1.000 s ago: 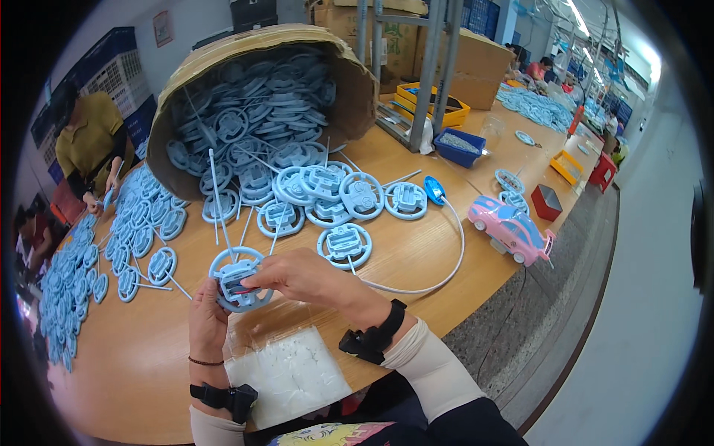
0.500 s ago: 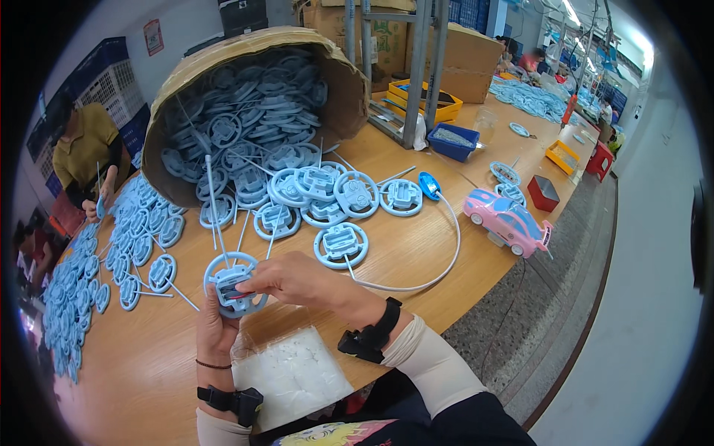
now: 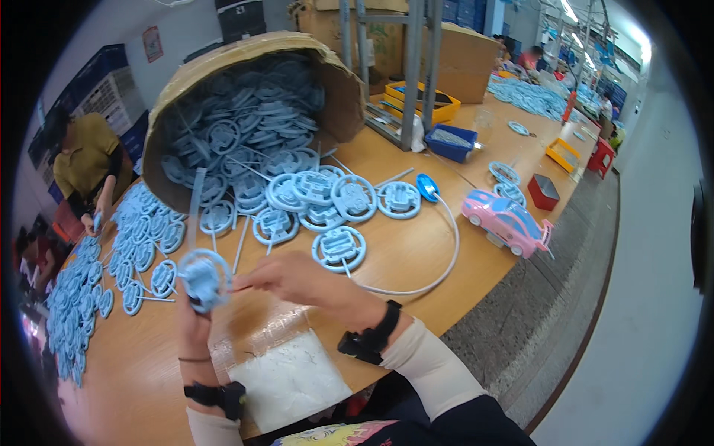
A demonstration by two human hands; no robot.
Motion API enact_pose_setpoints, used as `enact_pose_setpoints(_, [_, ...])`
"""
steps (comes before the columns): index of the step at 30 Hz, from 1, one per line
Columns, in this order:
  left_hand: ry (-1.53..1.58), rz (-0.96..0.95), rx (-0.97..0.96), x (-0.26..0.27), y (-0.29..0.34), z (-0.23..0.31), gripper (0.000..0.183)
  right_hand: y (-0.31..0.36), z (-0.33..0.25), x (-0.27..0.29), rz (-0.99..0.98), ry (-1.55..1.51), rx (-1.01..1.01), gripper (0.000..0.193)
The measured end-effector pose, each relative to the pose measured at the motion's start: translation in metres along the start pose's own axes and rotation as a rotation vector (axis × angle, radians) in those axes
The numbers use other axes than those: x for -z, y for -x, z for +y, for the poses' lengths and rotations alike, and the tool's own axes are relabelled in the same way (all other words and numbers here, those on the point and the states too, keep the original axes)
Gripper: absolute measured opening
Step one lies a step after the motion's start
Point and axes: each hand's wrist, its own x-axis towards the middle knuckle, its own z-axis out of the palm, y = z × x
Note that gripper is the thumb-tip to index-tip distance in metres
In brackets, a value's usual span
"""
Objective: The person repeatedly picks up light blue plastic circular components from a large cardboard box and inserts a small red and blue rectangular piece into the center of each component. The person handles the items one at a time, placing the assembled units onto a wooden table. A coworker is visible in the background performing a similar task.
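My left hand [image 3: 195, 320] grips a light-blue toy steering wheel [image 3: 204, 281] from below, at the left front of the table. The wheel is smeared by motion; a pale straight rod rises from it. My right hand [image 3: 286, 279] is beside its right rim, fingers pinched together and pointing at the wheel. Something thin and reddish shows at the fingertips, too blurred to name. A white plastic sheet or bag [image 3: 294, 383] lies beneath my arms. More blue wheels [image 3: 339, 249] with rods lie just beyond my right hand.
An overturned cardboard drum [image 3: 353, 111] spills wheels across the table [image 3: 409, 290]. More wheels [image 3: 67, 305] pile up at left, near a co-worker [image 3: 89, 149]. To the right are a pink toy car [image 3: 506, 221] with a white cable, a blue bin [image 3: 451, 143] and a red box [image 3: 544, 192].
My left hand has moved left with the wheel. My right hand has drawn out from the wheel's middle to just beside its rim. The co-worker's hands have shifted slightly.
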Motion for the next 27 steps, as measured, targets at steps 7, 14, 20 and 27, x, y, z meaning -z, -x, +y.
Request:
enact_pose_setpoints(7, [0.185,-0.039,-0.029,-0.024,-0.084,0.026,0.050,0.005,-0.006,0.093,0.490,-0.141,-0.003,0.034])
enact_pose_setpoints(14, [-1.349,-0.950,-0.760,-0.188,-0.052,-0.113,0.055,0.018,-0.009,0.107,0.559,-0.104,-0.104,0.032])
enact_pose_setpoints(20, [-1.803,-1.073,-0.346,-0.217,-0.047,-0.147,0.050,0.013,-0.010,0.097,0.468,-0.071,-0.065,0.032])
enact_pose_setpoints(27, [-1.927,-1.006,-0.043,-0.190,-0.023,-0.087,0.052,0.013,-0.003,0.090,0.460,-0.133,-0.093,0.030])
